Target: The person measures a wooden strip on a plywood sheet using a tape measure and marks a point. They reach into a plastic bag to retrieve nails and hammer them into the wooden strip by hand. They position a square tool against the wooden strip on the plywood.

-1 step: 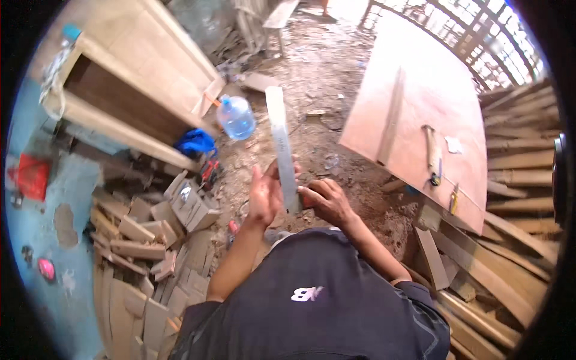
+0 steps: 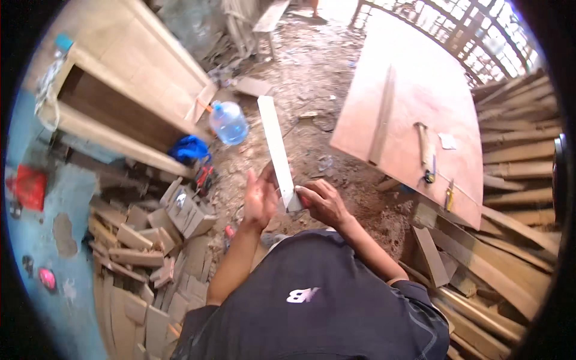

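Observation:
A long, flat, pale blade, apparently of a try square [image 2: 275,144], stands tilted in front of me, its far end leaning left. My right hand [image 2: 327,203] is closed around its short reddish grip at the near end. Thumb raised and palm turned toward the blade, my left hand [image 2: 259,197] is open at its left side. Some left fingertips pass behind the blade, so whether they touch it cannot be made out. At the near end of the blade a small grey corner shows.
On the right, a pinkish board [image 2: 354,129] bears a wooden strip [image 2: 382,117], a hammer [image 2: 427,150] and a yellow-handled tool [image 2: 449,197]. A water jug [image 2: 229,123] stands ahead left, beside a wooden cabinet frame [image 2: 120,132]. Wood offcuts [image 2: 137,258] lie piled left; planks [image 2: 498,264] lie right.
The try square has turned in my right hand: its blade now leans further left and looks brighter. My left hand stays beside it, open. The whole view has shifted slightly.

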`<state>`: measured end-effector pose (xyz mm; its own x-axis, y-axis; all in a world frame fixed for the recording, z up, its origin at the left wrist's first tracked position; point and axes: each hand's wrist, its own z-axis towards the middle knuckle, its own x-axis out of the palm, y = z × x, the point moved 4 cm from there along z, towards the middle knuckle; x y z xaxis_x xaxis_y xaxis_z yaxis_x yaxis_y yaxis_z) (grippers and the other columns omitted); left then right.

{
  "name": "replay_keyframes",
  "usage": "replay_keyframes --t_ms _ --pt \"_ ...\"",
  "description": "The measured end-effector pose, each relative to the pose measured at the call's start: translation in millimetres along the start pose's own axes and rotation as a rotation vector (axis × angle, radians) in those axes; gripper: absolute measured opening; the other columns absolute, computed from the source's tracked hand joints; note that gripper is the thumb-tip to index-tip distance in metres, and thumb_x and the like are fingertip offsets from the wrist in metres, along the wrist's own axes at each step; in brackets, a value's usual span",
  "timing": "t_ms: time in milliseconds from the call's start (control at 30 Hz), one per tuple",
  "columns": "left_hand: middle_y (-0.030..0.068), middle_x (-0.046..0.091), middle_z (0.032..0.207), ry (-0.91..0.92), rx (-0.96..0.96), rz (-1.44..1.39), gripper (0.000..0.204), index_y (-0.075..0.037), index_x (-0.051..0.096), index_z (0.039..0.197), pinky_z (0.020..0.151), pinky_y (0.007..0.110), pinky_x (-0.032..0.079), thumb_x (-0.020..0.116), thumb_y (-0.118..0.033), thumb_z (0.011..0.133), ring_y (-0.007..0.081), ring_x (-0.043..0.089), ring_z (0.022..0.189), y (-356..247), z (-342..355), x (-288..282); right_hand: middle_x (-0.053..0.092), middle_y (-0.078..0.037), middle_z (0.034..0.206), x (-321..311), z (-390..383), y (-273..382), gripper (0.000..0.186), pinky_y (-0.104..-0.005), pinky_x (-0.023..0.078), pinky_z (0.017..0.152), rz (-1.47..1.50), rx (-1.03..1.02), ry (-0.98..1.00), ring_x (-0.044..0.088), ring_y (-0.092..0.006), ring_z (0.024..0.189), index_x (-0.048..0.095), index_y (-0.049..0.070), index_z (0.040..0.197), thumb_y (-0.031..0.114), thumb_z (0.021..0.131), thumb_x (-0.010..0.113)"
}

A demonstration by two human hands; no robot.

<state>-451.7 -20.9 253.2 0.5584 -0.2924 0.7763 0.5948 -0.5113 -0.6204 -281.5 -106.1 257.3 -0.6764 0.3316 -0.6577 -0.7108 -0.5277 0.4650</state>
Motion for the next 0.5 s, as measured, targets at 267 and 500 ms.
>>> replay_keyframes --t_ms 267,500 --pt "0.0134 0.059 0.151 -0.236 -0.104 0.002 0.073 -0.006 0.049 0.152 0.109 0.044 0.049 0.037 -0.064 0.109 0.0274 0.06 0.131 103 -3 -16 0.066 -0.004 0.085 -106 -71 -205 0.029 -0.029 0.054 0.06 1.06 0.981 -0.853 0.064 -0.0127 0.066 0.063 0.006 0.114 0.033 0.112 0.055" --pt "0.0104 0.062 0.145 -0.482 -0.059 -0.13 0.067 -0.009 0.053 0.148 0.106 0.043 0.049 0.043 -0.062 0.108 0.0254 0.06 0.13 145 -1 -17 0.062 -0.004 0.081 -129 -122 -347 0.022 -0.032 0.053 0.052 0.767 1.261 -0.919 0.062 -0.0146 0.059 0.058 0.007 0.109 0.028 0.111 0.055"
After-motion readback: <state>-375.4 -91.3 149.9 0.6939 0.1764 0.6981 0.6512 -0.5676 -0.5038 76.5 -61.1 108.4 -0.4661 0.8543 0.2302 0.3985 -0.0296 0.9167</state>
